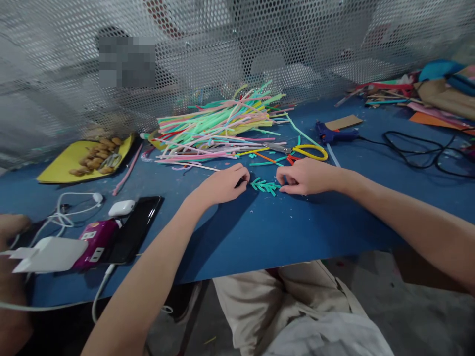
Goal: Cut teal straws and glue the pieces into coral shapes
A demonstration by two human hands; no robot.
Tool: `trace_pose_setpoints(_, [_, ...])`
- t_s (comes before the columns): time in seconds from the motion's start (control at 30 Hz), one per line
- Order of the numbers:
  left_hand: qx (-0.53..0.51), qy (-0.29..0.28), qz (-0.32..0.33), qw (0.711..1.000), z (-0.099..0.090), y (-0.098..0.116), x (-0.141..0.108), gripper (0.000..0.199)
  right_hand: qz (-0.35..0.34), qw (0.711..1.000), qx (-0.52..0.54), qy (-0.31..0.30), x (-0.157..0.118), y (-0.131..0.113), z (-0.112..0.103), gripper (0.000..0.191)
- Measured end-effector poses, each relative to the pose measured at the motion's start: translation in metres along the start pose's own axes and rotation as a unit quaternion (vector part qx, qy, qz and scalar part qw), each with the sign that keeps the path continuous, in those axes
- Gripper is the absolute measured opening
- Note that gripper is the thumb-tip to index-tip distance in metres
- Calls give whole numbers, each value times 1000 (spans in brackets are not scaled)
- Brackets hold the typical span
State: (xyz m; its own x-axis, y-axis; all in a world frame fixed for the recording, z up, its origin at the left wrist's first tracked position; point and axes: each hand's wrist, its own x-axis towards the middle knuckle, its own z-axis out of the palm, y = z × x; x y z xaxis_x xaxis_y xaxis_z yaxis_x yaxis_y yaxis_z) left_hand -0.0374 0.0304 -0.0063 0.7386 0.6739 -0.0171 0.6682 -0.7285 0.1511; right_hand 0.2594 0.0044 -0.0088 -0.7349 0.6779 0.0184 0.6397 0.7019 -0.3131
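Note:
Between my hands, just above the blue tabletop, is a small sprig of short green pipe-cleaner pieces (264,186), laid out like leaves along a stem. My right hand (302,177) has thumb and forefinger pinched at the sprig's right end. At its left tip is my left hand (227,184), fingers curled together; whatever they may hold is too small to name. Scissors (310,152) with yellow and red handles lie just beyond my right hand. Loose green pipe-cleaner lengths (267,162) are scattered behind the sprig.
A large heap of coloured pipe cleaners (218,123) lies against the perforated metal screen (208,44). Right of it are a blue glue gun (334,133) and its black cord. At left are a phone (139,227), a purple power strip (97,242) and a yellow tray (61,160).

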Motion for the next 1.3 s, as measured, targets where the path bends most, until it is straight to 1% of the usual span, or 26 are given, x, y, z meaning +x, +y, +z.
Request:
trace_pose_setpoints(0.1, [8, 4, -4, 1000, 1, 1, 0, 13, 9, 1000, -12, -1, 0, -4, 0, 15])
trace_pose_setpoints(0.2, [18, 11, -5, 1000, 1, 2, -1, 15, 11, 1000, -8, -6, -2, -6, -2, 14])
trace_pose_setpoints(0.33, [35, 3, 9, 999, -4, 5, -4, 18, 6, 999, 19, -25, -4, -4, -4, 21])
trace_pose_setpoints(0.43, [34, -5, 2, 999, -7, 8, -5, 22, 4, 999, 22, -36, -5, -2, -6, 22])
trace_pose_setpoints(0.57, [14, -25, -9, 1000, -11, 11, -5, 16, 39, 999, -9, -16, -5, -2, -7, 18])
trace_pose_setpoints(0.67, [10, -36, -8, 999, -13, 11, -5, 17, 50, 998, -28, -9, -5, -3, -9, 18])
trace_pose_setpoints(0.83, [-20, -46, -7, 999, -15, 8, -6, 13, 37, 997, -62, -7, -7, -7, -10, 23])
trace_pose_setpoints(1.0, [-78, -57, 12, 995, -17, 1, -5, 10, 22, 998, -60, 1, -10, -8, -12, 25])
trace_pose_setpoints(1.17, [-86, -59, 14, 994, -17, 1, -5, 11, 20, 998, -52, -14, -12, -7, -15, 26])
trace_pose_setpoints(1.3, [-84, -58, 14, 995, -15, 2, -4, 9, 14, 999, -49, -13, -12, -9, -13, 26])
